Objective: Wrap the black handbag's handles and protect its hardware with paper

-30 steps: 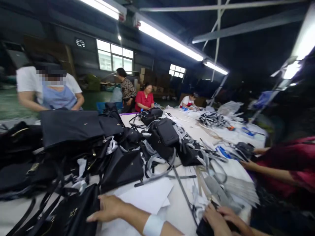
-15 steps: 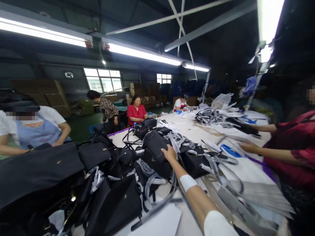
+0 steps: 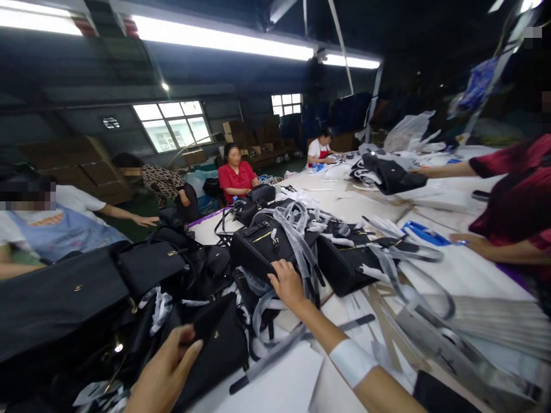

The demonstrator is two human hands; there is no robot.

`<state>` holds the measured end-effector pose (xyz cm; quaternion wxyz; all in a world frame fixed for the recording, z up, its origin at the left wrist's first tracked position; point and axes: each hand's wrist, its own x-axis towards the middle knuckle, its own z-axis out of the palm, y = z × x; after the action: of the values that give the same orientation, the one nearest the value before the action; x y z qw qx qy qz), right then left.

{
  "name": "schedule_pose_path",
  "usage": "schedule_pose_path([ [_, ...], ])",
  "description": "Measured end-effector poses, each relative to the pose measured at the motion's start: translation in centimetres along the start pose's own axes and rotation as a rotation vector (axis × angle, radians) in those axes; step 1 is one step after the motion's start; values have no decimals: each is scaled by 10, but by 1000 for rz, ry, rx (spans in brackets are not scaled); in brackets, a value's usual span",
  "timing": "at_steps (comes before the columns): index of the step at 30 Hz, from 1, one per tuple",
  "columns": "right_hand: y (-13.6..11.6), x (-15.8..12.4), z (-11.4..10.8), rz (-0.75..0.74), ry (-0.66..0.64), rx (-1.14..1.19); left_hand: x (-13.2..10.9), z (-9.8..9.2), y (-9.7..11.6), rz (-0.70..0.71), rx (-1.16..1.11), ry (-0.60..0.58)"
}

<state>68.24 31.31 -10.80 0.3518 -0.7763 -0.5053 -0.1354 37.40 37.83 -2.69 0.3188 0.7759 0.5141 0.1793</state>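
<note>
My right hand, with a white band on its wrist, reaches out over the table. Its fingers curl over the near edge of a black handbag with a gold zip and plastic-wrapped straps. My left hand is low at the bottom left, slightly blurred. Its thumb presses on the face of another black bag and its fingers close on that bag's edge. Both bags belong to a large heap of black handbags across the left of the table.
Grey straps, white sheets and stacked flat pieces litter the table. A person in dark red on the right holds a black bag. Other workers sit or lean at the left and far end.
My right hand has drawn a little nearer and now grips the handbag's edge. My left hand has come into view on the lower bag. The person on the right has raised a black bag.
</note>
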Motion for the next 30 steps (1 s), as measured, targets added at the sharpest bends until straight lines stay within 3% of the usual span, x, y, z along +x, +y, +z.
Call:
schedule_pose_path([
  [1,1,-3,-1,-6,-8,7,21,9,17,112,43,-50],
  [2,1,-5,-2,-12,-17,15,43,19,37,226,97,-28],
  [5,1,-11,-6,-36,-52,41,113,45,96,489,276,158],
  [7,2,-13,-9,-65,-87,66,156,61,125,544,368,182],
  [10,14,-6,-20,-143,-206,134,201,83,139,434,513,51],
  [13,47,20,-30,-69,-219,154,213,105,129,356,635,-9],
  [15,77,47,-28,190,-65,80,210,116,118,405,663,30],
  [16,92,60,-23,347,-19,51,206,119,113,431,664,40],
  [18,115,83,-4,639,-69,73,202,123,105,449,659,27],
  [21,123,97,33,840,-195,156,204,123,89,411,639,-24],
  [25,95,83,63,735,-23,91,208,118,54,299,545,-106],
  [27,76,75,61,602,119,52,201,115,38,243,460,-112],
  [30,46,70,41,428,288,72,177,103,23,196,321,-62],
])
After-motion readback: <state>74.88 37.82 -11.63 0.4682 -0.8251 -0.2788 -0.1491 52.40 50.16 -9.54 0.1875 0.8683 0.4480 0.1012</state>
